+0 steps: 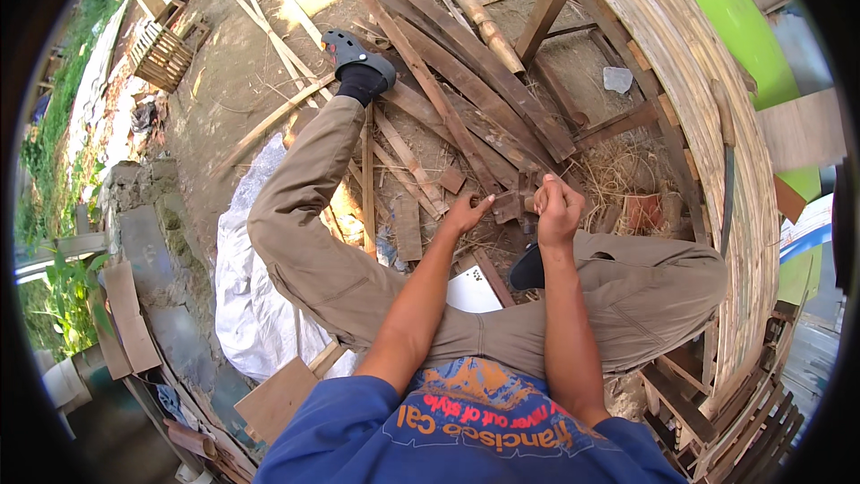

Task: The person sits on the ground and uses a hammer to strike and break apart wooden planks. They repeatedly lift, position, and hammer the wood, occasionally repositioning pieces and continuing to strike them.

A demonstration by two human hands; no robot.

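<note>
Dark brown, blocky wooden piece (508, 207) between the hands: left hand (466, 214) at its edge, grip unclear; right hand (560, 208) curled closed, contents indiscernible; long, straight-edged planks (502, 81) beyond.

The planks (484, 72) are dark brown. The trousers (309, 179) are khaki, the shirt (466, 466) blue with orange and red print.

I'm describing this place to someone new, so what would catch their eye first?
The heap of long dark brown planks ahead of the person stands out, with the left hand and right hand at its near end. To the right, a long knife with a wooden handle lies on a bamboo-slat platform. Crumpled white sheeting lies left of the person.
</note>
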